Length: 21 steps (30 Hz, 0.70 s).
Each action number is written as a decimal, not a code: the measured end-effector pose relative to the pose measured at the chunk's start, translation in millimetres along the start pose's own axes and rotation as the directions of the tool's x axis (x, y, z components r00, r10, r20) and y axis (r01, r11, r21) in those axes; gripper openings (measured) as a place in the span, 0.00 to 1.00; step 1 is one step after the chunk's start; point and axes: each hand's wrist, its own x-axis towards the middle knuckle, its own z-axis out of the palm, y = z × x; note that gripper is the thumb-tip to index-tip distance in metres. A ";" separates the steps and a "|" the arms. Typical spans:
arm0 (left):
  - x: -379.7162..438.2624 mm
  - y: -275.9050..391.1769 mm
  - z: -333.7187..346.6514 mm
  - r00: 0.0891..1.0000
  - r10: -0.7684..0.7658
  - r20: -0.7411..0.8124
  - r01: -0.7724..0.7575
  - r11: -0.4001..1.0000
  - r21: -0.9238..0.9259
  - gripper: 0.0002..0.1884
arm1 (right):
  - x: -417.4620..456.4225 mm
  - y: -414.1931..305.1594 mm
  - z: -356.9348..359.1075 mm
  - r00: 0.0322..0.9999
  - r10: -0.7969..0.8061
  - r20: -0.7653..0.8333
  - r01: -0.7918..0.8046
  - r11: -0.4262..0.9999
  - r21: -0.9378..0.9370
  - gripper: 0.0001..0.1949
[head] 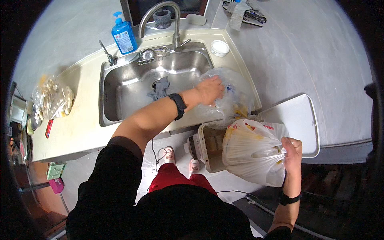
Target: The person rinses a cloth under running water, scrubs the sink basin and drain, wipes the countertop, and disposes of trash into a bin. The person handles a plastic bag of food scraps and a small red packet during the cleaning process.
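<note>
My right hand [291, 153] grips the gathered top of a full white plastic bag [255, 153] with red print and yellowish stains. The bag hangs over the right part of an open bin [211, 147], whose pale lid [294, 126] is raised against the wall side. My left hand [211, 90] is at a clear plastic bag [229, 93] on the counter, right of the steel sink; its fingertips are partly lost against the film, so a hold cannot be told. Yellow scraps show inside the clear bag.
The sink [129, 90] holds a grey cloth [162, 87] by the drain. Behind it stand a curved faucet [177, 27], a blue pump bottle [124, 37] and a white bowl [220, 48]. Another filled clear bag [54, 99] lies on the left counter [84, 129]. Cables cross the floor.
</note>
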 end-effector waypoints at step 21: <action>-30.5 -59.5 -51.1 0.641 -0.765 0.058 0.254 0.140 -0.957 0.10 | 40.1 -84.4 50.0 0.988 -0.029 -0.149 0.071 0.955 0.287 0.11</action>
